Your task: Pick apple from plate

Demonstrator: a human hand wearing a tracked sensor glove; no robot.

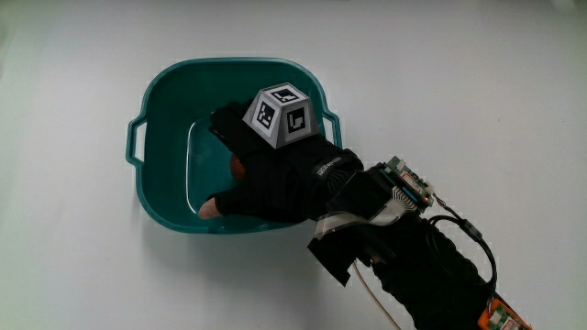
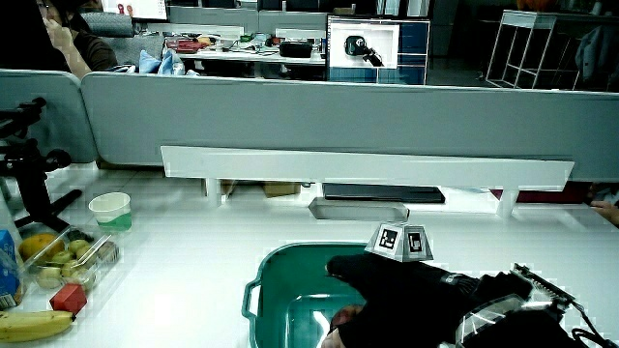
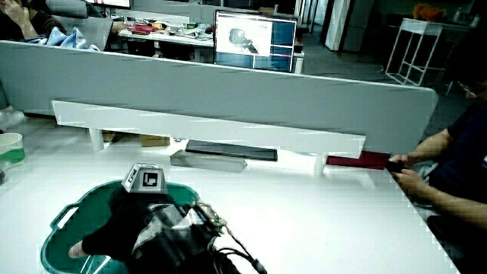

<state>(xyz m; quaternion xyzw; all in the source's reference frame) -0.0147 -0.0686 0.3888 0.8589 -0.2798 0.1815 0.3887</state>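
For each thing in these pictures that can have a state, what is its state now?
hand: inside the teal basin, fingers curled down over a reddish thing.
apple: only a sliver shows under the hand; cannot tell if lifted.
teal basin: upright on the table, open.
paper cup: upright.
clear box of fruit: open, beside the cup.
banana: lying flat.

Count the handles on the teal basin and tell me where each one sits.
2. One handle sticks out from the teal basin's rim, clear of the hand. The other handle shows just past the patterned cube, partly hidden by it.
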